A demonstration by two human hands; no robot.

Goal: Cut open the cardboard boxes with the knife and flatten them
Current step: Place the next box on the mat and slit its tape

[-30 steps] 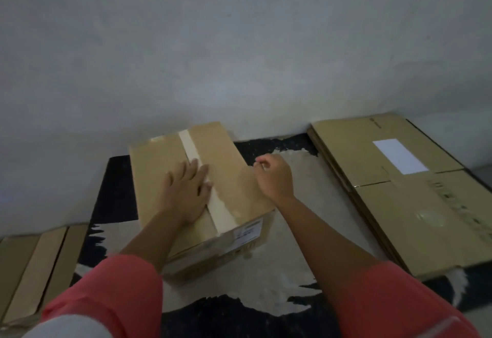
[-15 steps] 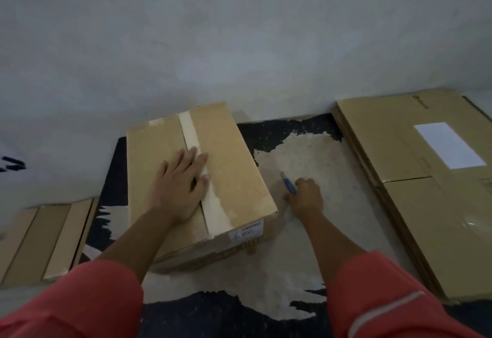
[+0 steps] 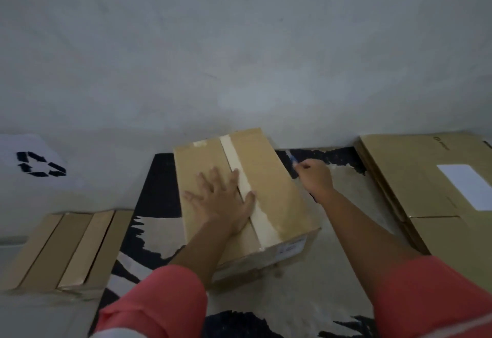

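On the black-and-cream mat [image 3: 159, 191], the taped brown cardboard box [image 3: 271, 191] lay under the flat left hand [image 3: 223, 201]; the right hand [image 3: 316, 177] (nearer the far corner) gripped the blue-handled knife [image 3: 292, 160], pale tape seam [image 3: 229, 148] running lengthwise to its left.

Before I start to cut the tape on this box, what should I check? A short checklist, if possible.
1. The brown cardboard box steadied by the flat left hand: ok.
2. The blue-handled knife gripped in the right hand: ok.
3. Blade extended: cannot tell, blurred.
4. The beige tape strip free of fingers: not ok, the left thumb lies on it.
5. Knife over the tape: not ok, it is off the box's right side.
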